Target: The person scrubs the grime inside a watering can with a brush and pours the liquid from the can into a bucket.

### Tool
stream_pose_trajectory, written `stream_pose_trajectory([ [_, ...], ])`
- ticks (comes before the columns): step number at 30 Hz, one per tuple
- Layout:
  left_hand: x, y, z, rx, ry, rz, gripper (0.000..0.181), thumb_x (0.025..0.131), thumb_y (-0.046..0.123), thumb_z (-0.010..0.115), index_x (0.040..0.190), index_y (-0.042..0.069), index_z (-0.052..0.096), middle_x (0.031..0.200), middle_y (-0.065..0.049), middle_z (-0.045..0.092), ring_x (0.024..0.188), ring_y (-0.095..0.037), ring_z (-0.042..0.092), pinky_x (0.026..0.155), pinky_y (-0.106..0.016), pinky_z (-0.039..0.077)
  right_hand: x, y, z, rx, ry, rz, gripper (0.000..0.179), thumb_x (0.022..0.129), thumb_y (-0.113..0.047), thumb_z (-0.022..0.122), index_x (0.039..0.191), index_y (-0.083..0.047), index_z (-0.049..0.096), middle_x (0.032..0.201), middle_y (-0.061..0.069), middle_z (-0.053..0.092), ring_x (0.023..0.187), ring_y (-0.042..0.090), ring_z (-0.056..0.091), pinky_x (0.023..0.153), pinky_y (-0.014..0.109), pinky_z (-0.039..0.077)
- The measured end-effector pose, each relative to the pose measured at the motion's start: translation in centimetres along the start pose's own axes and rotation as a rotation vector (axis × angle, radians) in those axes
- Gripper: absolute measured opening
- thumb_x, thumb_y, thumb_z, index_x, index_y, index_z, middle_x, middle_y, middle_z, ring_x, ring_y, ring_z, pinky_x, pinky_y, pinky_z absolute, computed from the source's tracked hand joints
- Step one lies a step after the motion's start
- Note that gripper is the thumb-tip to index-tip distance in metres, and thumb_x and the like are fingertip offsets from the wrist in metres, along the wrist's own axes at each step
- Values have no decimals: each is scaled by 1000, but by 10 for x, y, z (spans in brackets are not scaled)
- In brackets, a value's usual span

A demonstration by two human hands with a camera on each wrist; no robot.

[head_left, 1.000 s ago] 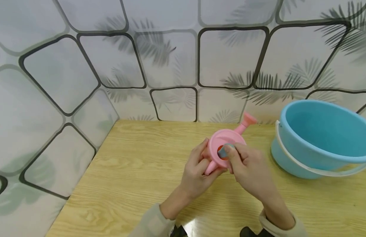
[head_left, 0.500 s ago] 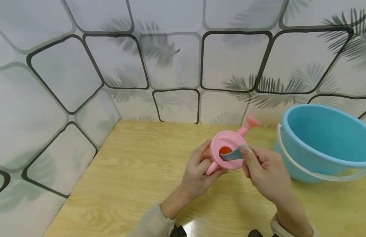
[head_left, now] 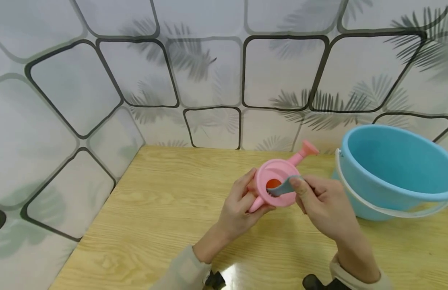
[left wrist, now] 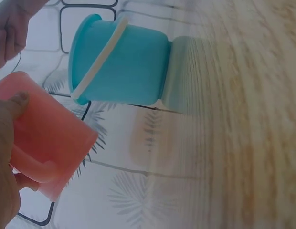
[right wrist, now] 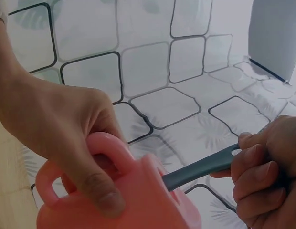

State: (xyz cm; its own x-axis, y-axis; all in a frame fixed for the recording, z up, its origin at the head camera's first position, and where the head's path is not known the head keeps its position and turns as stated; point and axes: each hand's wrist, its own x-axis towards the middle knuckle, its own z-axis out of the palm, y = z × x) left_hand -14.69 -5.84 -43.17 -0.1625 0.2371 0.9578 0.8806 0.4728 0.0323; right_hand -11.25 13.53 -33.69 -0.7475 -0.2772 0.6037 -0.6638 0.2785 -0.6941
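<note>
A small pink watering can (head_left: 278,166) is held up over the table by my left hand (head_left: 238,207), which grips its body beside the handle. My right hand (head_left: 325,205) pinches the end of a blue-grey toy tool (head_left: 284,187) with a long flat handle. Its far end dips into the can's top opening and is hidden there, so I cannot tell its kind. Something orange-red (head_left: 273,183) shows inside the opening. In the right wrist view, the tool's handle (right wrist: 200,169) slants from the can's mouth to my curled fingers (right wrist: 255,176), with a hole near its gripped end.
To the right stands a large light-blue bucket (head_left: 387,201), its white handle (head_left: 372,205) hanging over the near side. The wooden table (head_left: 166,209) meets a patterned wall covering (head_left: 209,72) at the back and left.
My right hand has moved right, away from the can's opening, drawing more of the tool into sight. Over the last half second little has moved. The left hand keeps holding the can.
</note>
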Motion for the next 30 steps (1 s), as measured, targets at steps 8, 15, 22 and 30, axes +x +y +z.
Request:
stream_pose_trajectory([
  [8,2,-2,-2,31,-5,36,34,79,23,86,70,4,59,127,-34,57,113,-41,62,98,-41,54,1,0,-6,-18,-179,-1,30,96,-1,61,73,-19,57,55,-9,44,42,2,36,37,19,32],
  [15,8,-2,-8,48,-13,40,36,81,21,84,68,3,55,128,-35,56,114,-42,61,98,-41,54,-1,-2,-8,3,-271,-38,23,93,9,59,90,-13,67,64,-8,53,49,3,50,43,18,43],
  [22,11,-4,-10,40,-14,39,37,80,20,85,66,4,54,128,-34,56,115,-42,61,99,-42,53,-2,-4,-4,-151,-106,-168,16,95,-2,63,87,-15,67,65,-12,53,53,-1,49,46,13,39],
  [30,10,-6,-11,72,-19,77,43,84,20,81,63,5,47,128,-35,56,117,-45,60,100,-42,52,0,0,1,-448,-57,-382,43,107,-35,38,94,-8,69,76,-3,59,64,6,52,57,18,47],
])
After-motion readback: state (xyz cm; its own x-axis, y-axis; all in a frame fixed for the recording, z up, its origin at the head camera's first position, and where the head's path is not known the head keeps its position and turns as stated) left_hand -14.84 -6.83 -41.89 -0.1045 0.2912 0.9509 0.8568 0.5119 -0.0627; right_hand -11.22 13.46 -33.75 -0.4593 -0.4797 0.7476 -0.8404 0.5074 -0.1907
